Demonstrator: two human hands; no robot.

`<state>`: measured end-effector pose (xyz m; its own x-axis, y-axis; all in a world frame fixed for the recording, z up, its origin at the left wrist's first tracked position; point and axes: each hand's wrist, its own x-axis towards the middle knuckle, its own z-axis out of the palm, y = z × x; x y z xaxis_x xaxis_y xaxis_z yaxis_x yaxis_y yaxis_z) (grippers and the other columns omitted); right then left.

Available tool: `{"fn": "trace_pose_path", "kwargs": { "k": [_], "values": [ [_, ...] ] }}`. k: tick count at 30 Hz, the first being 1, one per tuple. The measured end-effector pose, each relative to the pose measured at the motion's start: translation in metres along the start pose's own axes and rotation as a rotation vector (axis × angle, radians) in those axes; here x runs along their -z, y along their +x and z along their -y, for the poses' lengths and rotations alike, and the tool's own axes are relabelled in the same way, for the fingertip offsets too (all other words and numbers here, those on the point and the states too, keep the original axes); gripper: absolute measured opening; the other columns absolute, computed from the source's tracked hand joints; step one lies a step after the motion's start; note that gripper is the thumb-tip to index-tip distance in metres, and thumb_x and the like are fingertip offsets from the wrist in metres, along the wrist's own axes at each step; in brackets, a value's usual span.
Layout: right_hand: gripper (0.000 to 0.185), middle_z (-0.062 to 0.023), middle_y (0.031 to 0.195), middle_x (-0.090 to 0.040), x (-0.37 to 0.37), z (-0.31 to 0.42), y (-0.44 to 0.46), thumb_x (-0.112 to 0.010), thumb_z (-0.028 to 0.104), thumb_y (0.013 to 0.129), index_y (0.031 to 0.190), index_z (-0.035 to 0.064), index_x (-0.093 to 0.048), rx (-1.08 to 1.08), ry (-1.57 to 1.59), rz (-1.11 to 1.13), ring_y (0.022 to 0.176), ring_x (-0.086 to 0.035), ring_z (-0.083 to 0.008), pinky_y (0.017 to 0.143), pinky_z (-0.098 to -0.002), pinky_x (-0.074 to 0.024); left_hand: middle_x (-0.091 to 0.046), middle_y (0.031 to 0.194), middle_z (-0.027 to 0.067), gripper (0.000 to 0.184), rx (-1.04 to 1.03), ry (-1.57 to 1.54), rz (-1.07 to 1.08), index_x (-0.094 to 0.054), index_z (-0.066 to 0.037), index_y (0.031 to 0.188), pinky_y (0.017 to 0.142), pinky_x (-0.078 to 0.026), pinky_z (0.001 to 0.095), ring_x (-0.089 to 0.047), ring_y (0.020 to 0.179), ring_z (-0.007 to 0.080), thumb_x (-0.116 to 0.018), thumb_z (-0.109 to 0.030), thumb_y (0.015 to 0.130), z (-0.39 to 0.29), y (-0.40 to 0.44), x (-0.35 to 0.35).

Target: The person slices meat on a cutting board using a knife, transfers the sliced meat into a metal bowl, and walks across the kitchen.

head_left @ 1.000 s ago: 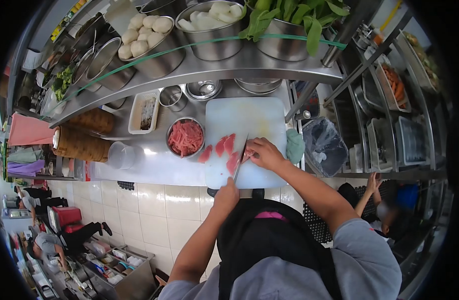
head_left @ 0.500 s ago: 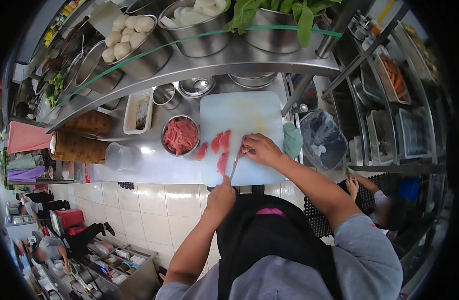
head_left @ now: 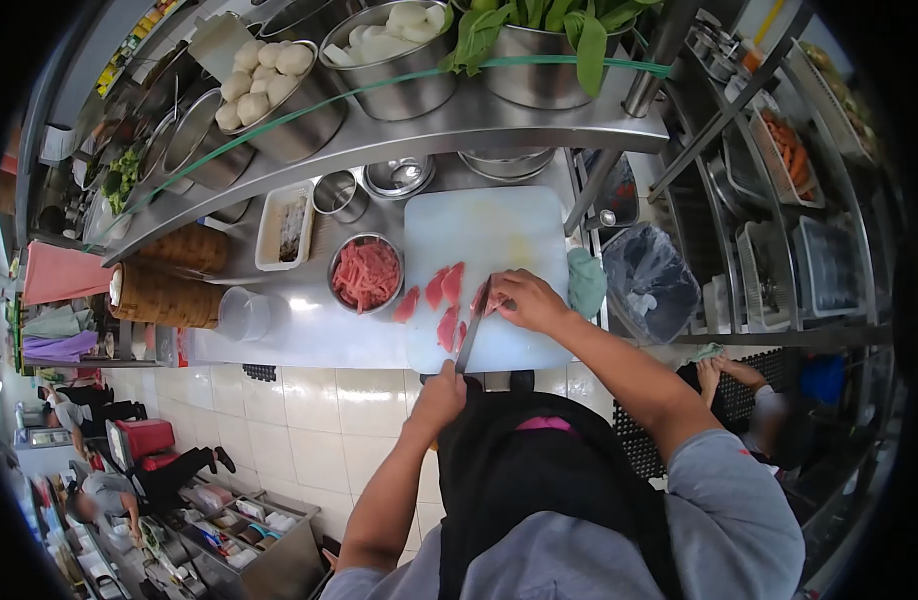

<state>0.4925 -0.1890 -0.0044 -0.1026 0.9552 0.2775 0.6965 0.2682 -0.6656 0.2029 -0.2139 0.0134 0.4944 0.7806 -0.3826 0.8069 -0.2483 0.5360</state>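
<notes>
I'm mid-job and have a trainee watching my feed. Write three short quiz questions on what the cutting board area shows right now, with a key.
1. Multiple choice: what does the left hand hold?
A) a ladle
B) a knife
C) a whisk

2. True or false: the green cloth lies at the right side of the cutting board.

3. Fill in the blank: the metal bowl to the left of the cutting board holds cut ____.

Key: 1. B; 2. true; 3. meat
</notes>
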Motion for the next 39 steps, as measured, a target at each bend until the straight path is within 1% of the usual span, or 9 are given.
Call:
{"fn": "trace_pose_path", "kwargs": {
  "k": [3,6,8,12,17,23,27,32,39],
  "values": [
    [0.021,-0.0069,0.106,-0.068,0.002,-0.004,0.0,-0.076,0.009,0.08,0.1,0.0074,-0.067,-0.002,0.017,0.048,0.103,-0.067,-0.033,0.09,-0.0447,-0.0577,-0.068,0.084,0.0389,0.023,-0.012,0.022,-0.016,-0.049,0.004,0.115,0.078,-0.055,0.0665,-0.069,0.083,0.0582,-0.052,-0.014,0.101,-0.01,0.012,0.023],
    [0.025,-0.007,0.106,-0.068,-0.001,-0.006,-0.004,-0.076,0.009,0.08,0.104,0.0089,-0.068,0.006,0.029,-0.035,0.104,-0.067,-0.0328,0.09,-0.0449,-0.0578,-0.068,0.08,0.0387,0.026,-0.014,0.095,-0.058,-0.05,0.004,0.115,0.075,-0.056,0.0655,-0.068,0.08,0.0581,-0.055,-0.016,0.101,-0.022,0.013,0.029],
    [0.029,-0.007,0.108,-0.068,0.001,-0.004,-0.001,-0.077,0.011,0.08,0.108,0.0108,-0.07,-0.065,0.03,0.049,0.104,-0.067,-0.0322,0.091,-0.0444,-0.0581,-0.069,0.079,0.0367,0.025,0.028,0.185,-0.087,-0.05,0.003,0.115,0.073,-0.057,0.0648,-0.069,0.077,0.0568,-0.056,-0.015,0.1,-0.027,0.011,0.033],
    [0.03,-0.0052,0.111,-0.067,-0.002,0.001,-0.002,-0.078,0.015,0.079,0.109,0.0124,-0.071,-0.057,-0.04,0.039,0.104,-0.066,-0.0309,0.09,-0.0437,-0.0583,-0.07,0.079,0.0349,0.025,0.009,0.239,-0.063,-0.051,0.002,0.115,0.069,-0.058,0.0634,-0.07,0.074,0.055,-0.058,-0.015,0.099,-0.025,-0.002,0.031],
    [0.026,-0.0056,0.111,-0.066,-0.012,0.007,0.001,-0.077,0.015,0.079,0.104,0.0133,-0.073,-0.03,-0.123,-0.049,0.103,-0.065,-0.0311,0.09,-0.0432,-0.0584,-0.07,0.076,0.0311,0.022,-0.011,0.291,-0.06,-0.05,0.0,0.114,0.066,-0.06,0.0595,-0.073,0.074,0.0505,-0.055,-0.016,0.101,0.003,-0.002,-0.002],
    [0.02,-0.0061,0.111,-0.067,-0.021,-0.003,0.006,-0.074,0.011,0.078,0.098,0.0129,-0.074,-0.033,-0.15,-0.097,0.103,-0.065,-0.0311,0.091,-0.0429,-0.0584,-0.069,0.077,0.0331,0.023,0.008,0.096,-0.043,-0.049,0.001,0.115,0.068,-0.059,0.0621,-0.071,0.075,0.0532,-0.055,-0.017,0.102,0.004,-0.011,-0.02],
    [0.017,-0.0052,0.11,-0.067,-0.012,-0.002,0.006,-0.074,0.009,0.078,0.096,0.0118,-0.073,-0.022,-0.1,-0.098,0.104,-0.066,-0.0306,0.091,-0.0426,-0.0585,-0.069,0.076,0.0339,0.023,0.014,0.144,-0.017,-0.049,0.002,0.114,0.067,-0.059,0.0621,-0.071,0.075,0.0539,-0.055,-0.016,0.103,0.015,-0.027,-0.008],
    [0.019,-0.0045,0.113,-0.068,-0.007,-0.004,0.003,-0.074,0.008,0.079,0.097,0.0097,-0.071,-0.028,0.004,-0.068,0.109,-0.067,-0.0292,0.092,-0.0423,-0.0587,-0.069,0.074,0.0328,0.022,-0.014,0.204,-0.104,-0.049,0.002,0.114,0.067,-0.06,0.0603,-0.071,0.073,0.0525,-0.055,-0.016,0.102,-0.002,-0.003,0.018],
    [0.021,-0.004,0.113,-0.069,-0.002,-0.001,0.003,-0.075,0.009,0.08,0.101,0.0085,-0.07,-0.048,0.025,-0.077,0.107,-0.067,-0.0301,0.09,-0.0422,-0.0594,-0.071,0.076,0.03,0.022,-0.01,0.245,-0.037,-0.05,0.002,0.113,0.065,-0.061,0.0564,-0.073,0.074,0.0486,-0.056,-0.014,0.1,-0.05,-0.01,0.036]
  ]
}}
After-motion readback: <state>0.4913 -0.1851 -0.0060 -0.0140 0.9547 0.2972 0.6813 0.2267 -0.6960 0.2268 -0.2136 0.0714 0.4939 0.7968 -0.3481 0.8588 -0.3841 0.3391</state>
